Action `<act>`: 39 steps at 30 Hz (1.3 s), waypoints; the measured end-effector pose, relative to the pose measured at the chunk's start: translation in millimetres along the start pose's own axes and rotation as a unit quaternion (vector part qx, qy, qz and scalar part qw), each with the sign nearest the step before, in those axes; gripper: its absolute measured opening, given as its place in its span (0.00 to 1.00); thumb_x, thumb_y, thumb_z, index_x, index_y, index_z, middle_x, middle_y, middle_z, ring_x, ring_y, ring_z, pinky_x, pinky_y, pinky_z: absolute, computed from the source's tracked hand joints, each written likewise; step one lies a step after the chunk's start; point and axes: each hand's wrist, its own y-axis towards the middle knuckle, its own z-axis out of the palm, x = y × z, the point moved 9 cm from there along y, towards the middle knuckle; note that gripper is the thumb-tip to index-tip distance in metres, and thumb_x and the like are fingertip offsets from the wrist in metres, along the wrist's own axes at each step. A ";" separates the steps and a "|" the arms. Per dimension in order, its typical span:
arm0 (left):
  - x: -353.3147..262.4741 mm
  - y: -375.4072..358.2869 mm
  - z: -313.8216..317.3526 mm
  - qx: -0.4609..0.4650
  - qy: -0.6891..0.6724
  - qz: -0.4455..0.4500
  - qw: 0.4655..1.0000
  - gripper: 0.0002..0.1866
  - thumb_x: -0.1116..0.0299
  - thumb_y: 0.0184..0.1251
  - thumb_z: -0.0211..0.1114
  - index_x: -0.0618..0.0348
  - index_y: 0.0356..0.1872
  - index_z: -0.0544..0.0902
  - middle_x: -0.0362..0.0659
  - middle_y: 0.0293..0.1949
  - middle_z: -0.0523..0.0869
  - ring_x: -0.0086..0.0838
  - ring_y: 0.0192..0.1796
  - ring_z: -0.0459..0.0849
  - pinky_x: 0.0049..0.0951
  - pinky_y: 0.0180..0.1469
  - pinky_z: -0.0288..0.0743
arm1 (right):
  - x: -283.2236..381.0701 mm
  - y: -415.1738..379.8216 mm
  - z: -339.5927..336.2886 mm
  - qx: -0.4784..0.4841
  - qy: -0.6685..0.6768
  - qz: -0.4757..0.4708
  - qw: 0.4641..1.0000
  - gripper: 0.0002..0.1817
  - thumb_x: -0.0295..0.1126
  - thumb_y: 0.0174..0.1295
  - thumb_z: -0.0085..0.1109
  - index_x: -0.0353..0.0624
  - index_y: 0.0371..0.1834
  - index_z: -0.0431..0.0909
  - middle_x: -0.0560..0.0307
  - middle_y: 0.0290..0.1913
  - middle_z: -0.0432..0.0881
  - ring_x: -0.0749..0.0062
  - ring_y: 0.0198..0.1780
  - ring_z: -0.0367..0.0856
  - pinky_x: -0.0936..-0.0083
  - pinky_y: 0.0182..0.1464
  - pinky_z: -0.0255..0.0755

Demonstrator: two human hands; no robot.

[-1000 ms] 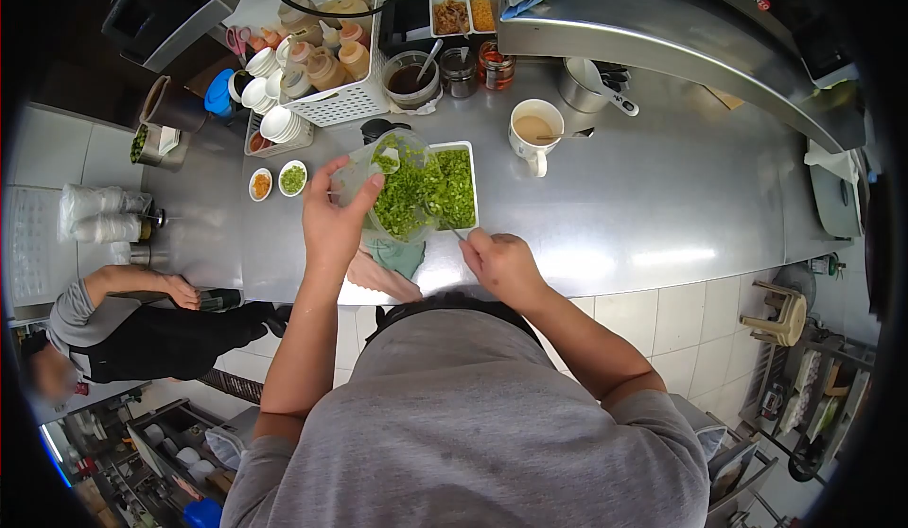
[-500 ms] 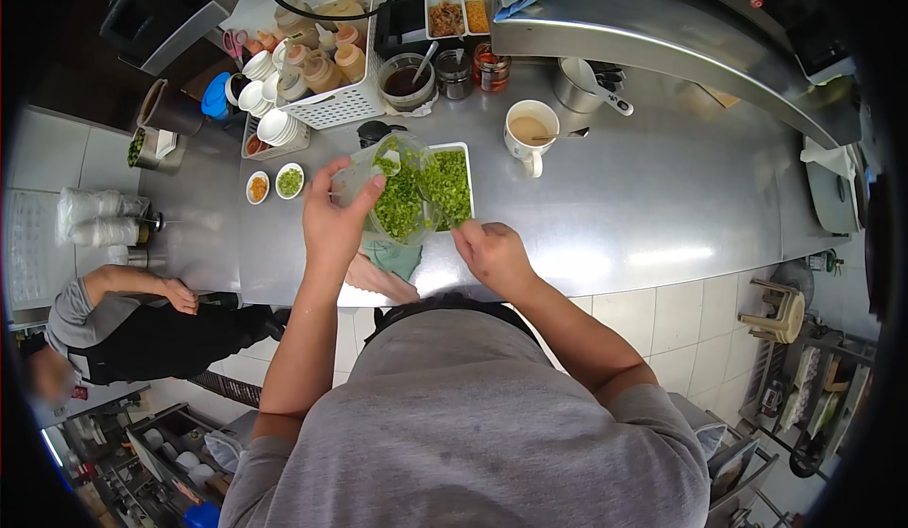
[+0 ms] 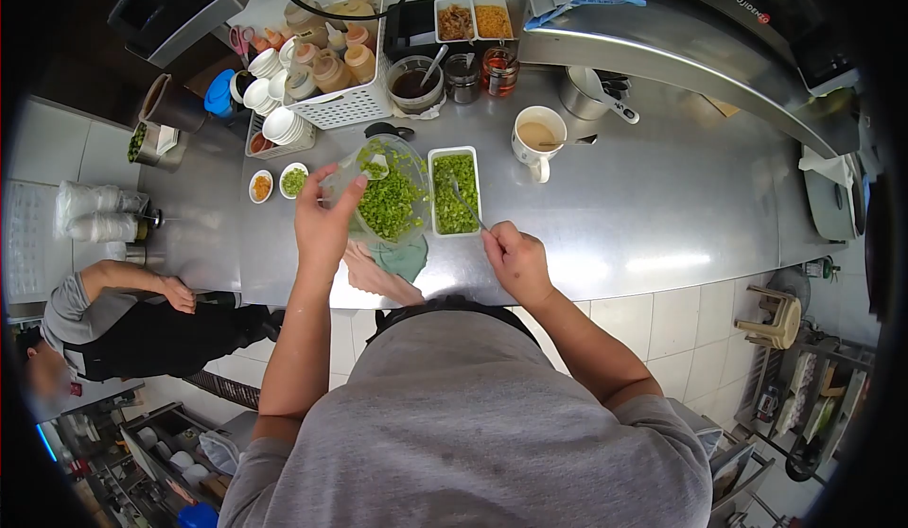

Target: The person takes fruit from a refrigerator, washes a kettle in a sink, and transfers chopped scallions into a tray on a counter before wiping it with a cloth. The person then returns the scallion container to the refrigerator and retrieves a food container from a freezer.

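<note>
My left hand (image 3: 323, 221) grips a clear plastic tub (image 3: 416, 231) by its left side; the tub is tilted and holds chopped green onions (image 3: 388, 205). Just to its right, a white rectangular tray (image 3: 456, 234) of the same chopped greens rests on the counter. In my right hand (image 3: 518, 261), closed near the tray's lower right corner, is the handle of a metal spoon (image 3: 470, 210). Its tip is down among the greens in the tray. Below the tub lie a green cloth (image 3: 405, 259) and a pinkish-beige shape I cannot make out.
Two small white cups (image 3: 261, 187) with orange and green bits stand left. A mug (image 3: 537, 140) with a spoon is at the right. Behind are a basket of squeeze bottles (image 3: 340, 103), jars (image 3: 462, 76) and a metal pot (image 3: 584, 95). Another person's hand (image 3: 178, 294) is at far left.
The tub has moved slightly left, off the tray's edge, so the whole tray shows. My right hand has shifted right and a little down, and the spoon's handle is now visible.
</note>
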 end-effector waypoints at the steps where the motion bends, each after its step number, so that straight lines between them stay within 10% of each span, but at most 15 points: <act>1: 0.5 -0.4 -0.9 0.002 -0.015 -0.005 1.000 0.30 0.53 0.52 0.74 0.61 0.52 0.79 0.44 0.39 0.78 0.25 0.36 0.77 0.24 0.38 0.72 | -4.7 0.8 5.9 0.018 -0.009 0.015 1.000 0.11 0.29 0.60 0.62 0.41 0.25 0.68 0.51 0.15 0.73 0.53 0.18 0.75 0.63 0.22 0.68; 9: 31.3 3.0 -14.7 0.027 -0.164 -0.064 0.984 0.30 0.55 0.56 0.72 0.60 0.56 0.76 0.41 0.38 0.77 0.22 0.37 0.77 0.20 0.37 0.70 | -5.7 9.1 16.2 0.005 0.045 0.180 0.983 0.11 0.29 0.61 0.61 0.38 0.24 0.71 0.47 0.16 0.74 0.57 0.16 0.74 0.66 0.21 0.67; 12: 41.1 -1.5 -29.6 0.047 -0.193 -0.096 0.975 0.30 0.54 0.59 0.69 0.58 0.59 0.74 0.41 0.39 0.77 0.22 0.39 0.77 0.21 0.38 0.70 | -23.6 10.0 33.7 -0.004 0.054 0.232 0.971 0.13 0.31 0.62 0.60 0.35 0.24 0.73 0.57 0.14 0.73 0.78 0.16 0.71 0.74 0.20 0.63; 20: 98.5 3.0 -65.4 0.121 -0.267 -0.159 0.943 0.30 0.47 0.65 0.59 0.53 0.63 0.69 0.44 0.55 0.78 0.30 0.56 0.76 0.35 0.46 0.75 | -17.0 8.1 43.9 0.015 0.083 0.423 0.902 0.16 0.37 0.58 0.63 0.30 0.30 0.75 0.44 0.20 0.80 0.52 0.23 0.80 0.66 0.28 0.74; 26: 131.6 10.4 -92.5 0.161 -0.280 -0.150 0.934 0.29 0.47 0.66 0.57 0.53 0.62 0.70 0.44 0.54 0.77 0.30 0.55 0.77 0.36 0.48 0.76 | 22.9 22.9 28.8 0.033 -0.291 0.321 0.901 0.36 0.50 0.54 0.67 0.31 0.54 0.66 0.40 0.32 0.82 0.46 0.33 0.82 0.59 0.36 0.77; 30: 141.6 16.2 -109.1 0.160 -0.273 -0.143 0.938 0.29 0.46 0.68 0.53 0.58 0.60 0.69 0.45 0.53 0.78 0.29 0.54 0.80 0.31 0.49 0.78 | 46.5 47.0 52.4 0.009 -0.308 0.269 0.913 0.50 0.54 0.49 0.69 0.38 0.69 0.55 0.38 0.50 0.76 0.44 0.50 0.77 0.56 0.47 0.75; 39: 157.2 34.2 -130.9 0.150 -0.313 -0.151 0.926 0.29 0.48 0.68 0.55 0.55 0.63 0.69 0.44 0.54 0.77 0.30 0.56 0.76 0.37 0.49 0.75 | 54.8 30.7 59.6 0.106 -0.366 0.286 0.879 0.33 0.42 0.49 0.70 0.39 0.54 0.64 0.43 0.48 0.75 0.47 0.47 0.79 0.56 0.43 0.76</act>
